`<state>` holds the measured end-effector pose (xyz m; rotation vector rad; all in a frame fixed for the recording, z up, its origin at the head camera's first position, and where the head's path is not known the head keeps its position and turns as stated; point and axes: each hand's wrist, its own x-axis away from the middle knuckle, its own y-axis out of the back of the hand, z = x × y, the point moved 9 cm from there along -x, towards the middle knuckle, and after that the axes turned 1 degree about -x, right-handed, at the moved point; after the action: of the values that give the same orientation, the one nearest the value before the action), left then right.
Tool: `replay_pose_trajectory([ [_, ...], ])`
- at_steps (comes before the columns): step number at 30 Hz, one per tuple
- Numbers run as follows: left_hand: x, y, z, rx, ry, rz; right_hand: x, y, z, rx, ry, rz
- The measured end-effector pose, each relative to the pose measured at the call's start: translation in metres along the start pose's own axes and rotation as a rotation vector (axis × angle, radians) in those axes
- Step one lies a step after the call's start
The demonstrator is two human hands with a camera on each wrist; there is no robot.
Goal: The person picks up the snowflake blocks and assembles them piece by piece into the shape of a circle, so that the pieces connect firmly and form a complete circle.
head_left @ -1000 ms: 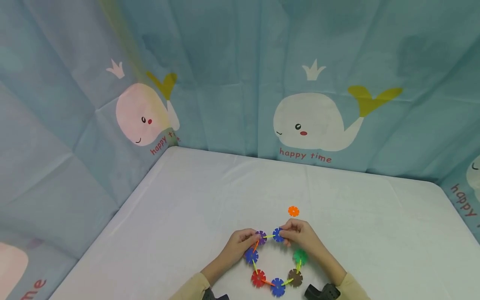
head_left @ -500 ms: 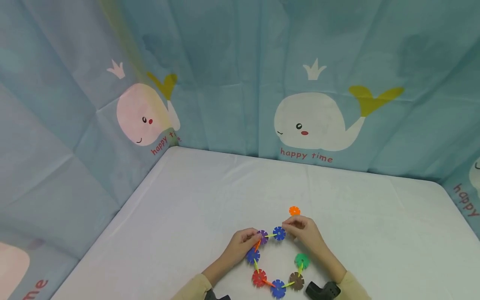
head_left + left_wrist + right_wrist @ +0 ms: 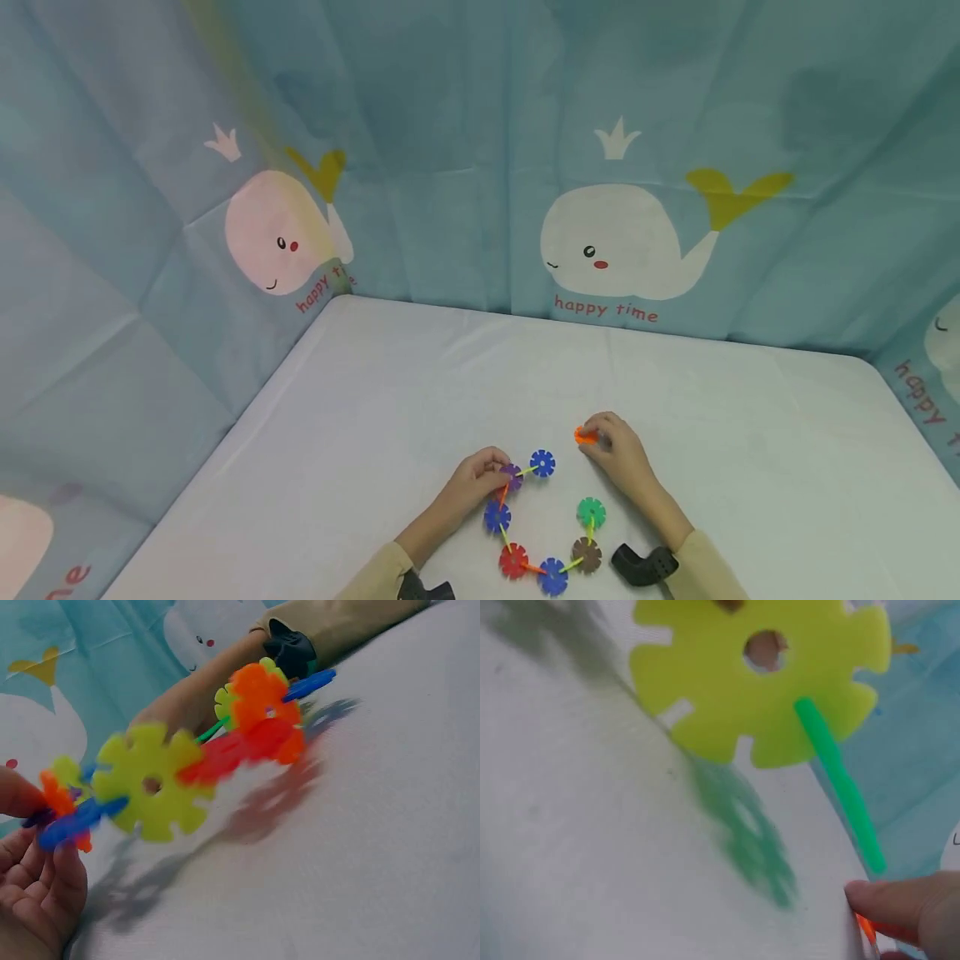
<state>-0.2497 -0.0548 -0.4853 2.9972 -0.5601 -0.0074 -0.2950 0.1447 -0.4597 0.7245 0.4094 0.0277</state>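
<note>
My left hand (image 3: 471, 482) pinches a purple notched plastic disc (image 3: 513, 477), part of a curved chain of interlocking discs. From it a blue disc (image 3: 542, 463) juts out at one end, and the chain runs through a red disc (image 3: 513, 561) and a brown disc (image 3: 587, 554) to a green disc (image 3: 592, 512) at the other end. Yellow and orange discs seen edge-on link them. Away from the chain, my right hand (image 3: 618, 450) pinches a loose orange disc (image 3: 585, 436) between thumb and fingers. In the right wrist view, only that disc's edge (image 3: 866, 928) shows.
A white-covered table (image 3: 420, 383) lies under the chain. Blue curtains (image 3: 450, 225) printed with whales stand at its back and left. Black wrist devices (image 3: 643, 567) sit on both forearms, the right one near the brown disc.
My right hand has left the blue end disc and moved away and to the right, taking hold of the orange disc. My left hand has kept its hold on the purple disc.
</note>
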Motion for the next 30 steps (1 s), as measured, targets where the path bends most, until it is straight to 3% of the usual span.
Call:
replay_pose_trajectory([
  [6,0.000,-0.003,0.010,0.021,0.048,0.066,0.001,-0.003,0.000,-0.036,-0.063,0.065],
  [9,0.001,-0.003,0.009,-0.021,0.065,0.054,0.004,-0.005,0.011,-0.083,0.017,0.118],
  [13,0.001,-0.004,0.013,-0.068,0.110,0.057,0.012,-0.015,0.030,-0.201,0.101,0.281],
  [17,0.000,-0.008,0.014,-0.082,0.130,0.130,0.020,-0.028,0.045,-0.295,0.125,0.404],
  [22,-0.002,-0.010,0.010,-0.105,0.087,0.176,0.027,-0.034,0.065,-0.320,0.267,0.358],
  [26,-0.001,-0.009,-0.004,-0.120,0.018,0.133,0.029,-0.030,0.078,-0.333,0.338,0.284],
  [30,0.003,-0.008,-0.023,-0.125,-0.021,0.098,0.029,-0.019,0.096,-0.356,0.354,0.237],
])
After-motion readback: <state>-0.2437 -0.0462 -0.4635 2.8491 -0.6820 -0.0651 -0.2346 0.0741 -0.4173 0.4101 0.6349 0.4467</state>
